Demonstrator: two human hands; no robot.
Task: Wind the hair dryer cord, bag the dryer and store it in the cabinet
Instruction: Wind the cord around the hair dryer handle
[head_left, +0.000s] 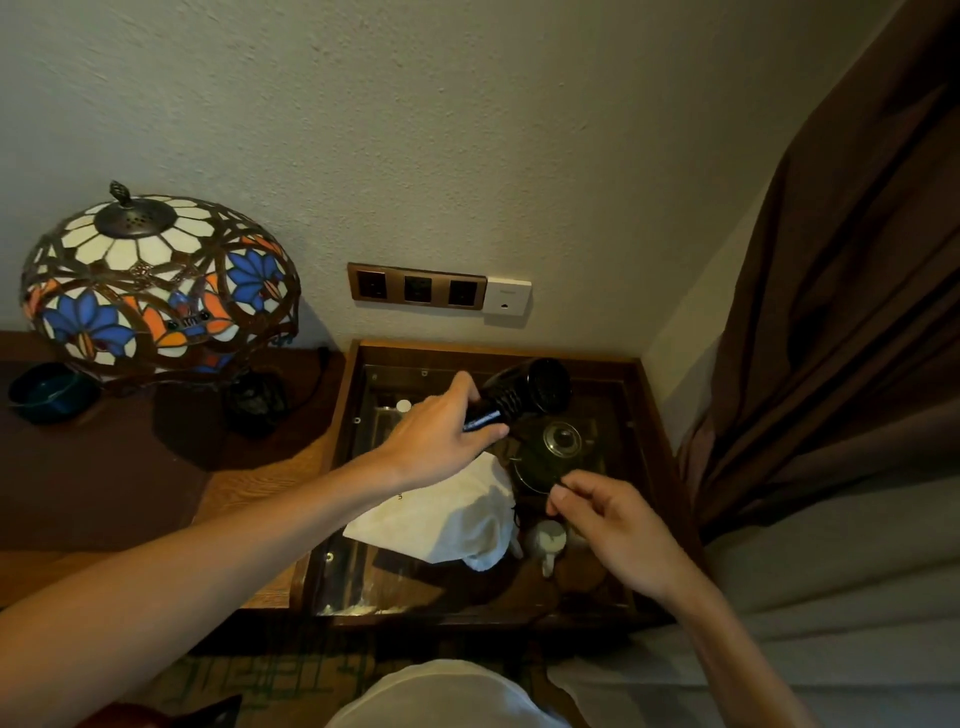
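Note:
A black hair dryer (527, 391) is held by its handle in my left hand (441, 431), above a glass-topped cabinet (644, 457). Its round rear grille faces up and to the right. My right hand (605, 512) pinches the thin black cord (562, 486) between thumb and fingers, lower right of the dryer. Most of the cord is lost against the dark glass. A white cloth bag (447, 512) lies crumpled on the glass under my left wrist.
Through the glass show a kettle lid (561, 439) and a white cup (549, 540). A stained-glass lamp (156, 286) and dark bowl (47, 392) stand on the wooden desk at left. Wall sockets (418, 287) sit above; a brown curtain (841, 312) hangs right.

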